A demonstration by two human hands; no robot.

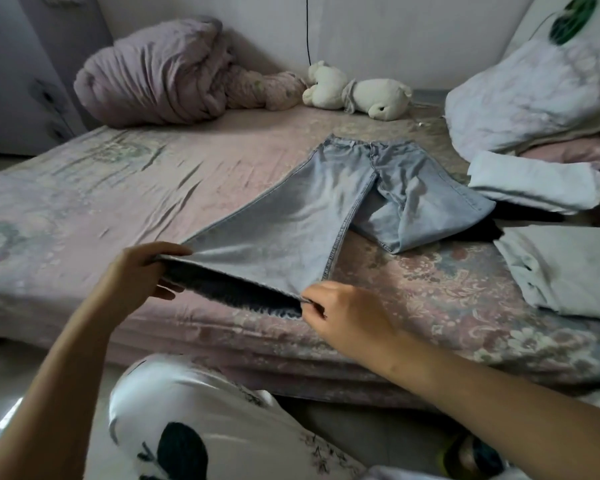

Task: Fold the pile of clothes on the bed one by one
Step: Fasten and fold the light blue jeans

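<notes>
A pair of light blue jeans [343, 188] lies spread on the bed [118, 188], waistband toward the wall. One leg stretches toward me and is lifted off the sheet at its hem. My left hand [142, 271] grips the hem's left corner, and my right hand [343, 313] pinches its right corner, holding the hem taut between them. The other leg lies doubled back on itself to the right. Two folded pale garments, one [534, 183] behind the other [561, 268], rest at the right side of the bed.
A bunched purple quilt [156, 74] sits at the back left. A cream stuffed toy [361, 91] lies against the wall. A pillow [534, 95] is at the back right. My knee in patterned white trousers [194, 410] is against the bed's front edge.
</notes>
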